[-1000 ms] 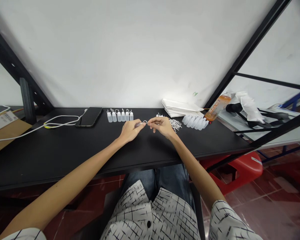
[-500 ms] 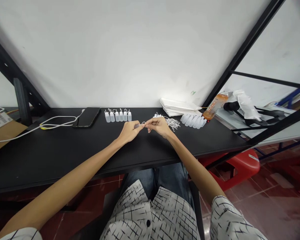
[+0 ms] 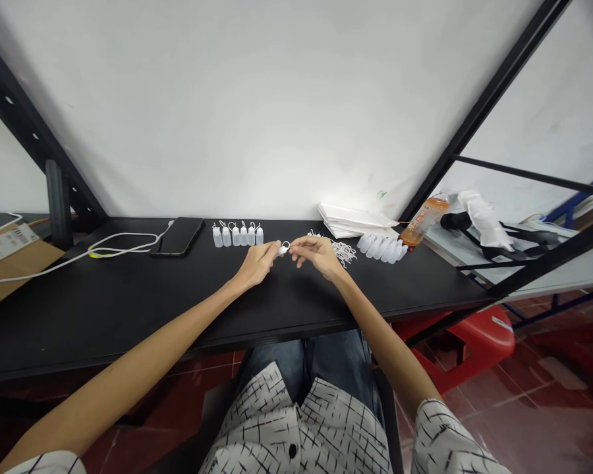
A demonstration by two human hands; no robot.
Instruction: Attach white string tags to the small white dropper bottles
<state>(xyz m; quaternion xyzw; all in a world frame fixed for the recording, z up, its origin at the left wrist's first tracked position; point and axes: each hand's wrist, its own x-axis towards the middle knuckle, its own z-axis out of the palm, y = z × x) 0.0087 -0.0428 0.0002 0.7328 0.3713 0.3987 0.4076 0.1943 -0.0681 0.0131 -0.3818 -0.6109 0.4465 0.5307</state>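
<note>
Over the middle of the black table, my left hand (image 3: 261, 262) is closed around a small plastic dropper bottle, mostly hidden by the fingers. Its white cap (image 3: 283, 250) pokes out past the thumb, with a thin strap curving up in a loop. My right hand (image 3: 319, 255) pinches at the end of that strap. Left of my hands stands a row of several small capped bottles (image 3: 236, 237), straps sticking up. Partly behind my right hand lies a pile of white strapped caps (image 3: 344, 252). Several translucent bottles (image 3: 381, 247) sit in a slanted row farther right.
A stack of white paper sheets (image 3: 356, 220) lies against the wall. An orange drink bottle (image 3: 425, 220) leans by the right frame bar. On the left are a black phone (image 3: 178, 237), a white cable (image 3: 123, 248) and a cardboard box (image 3: 10, 263). A red stool (image 3: 479, 336) stands below.
My left hand has turned, so the white cap and its looped strap now show more clearly. The right hand stays pinched beside it. The whole view has shifted slightly.
</note>
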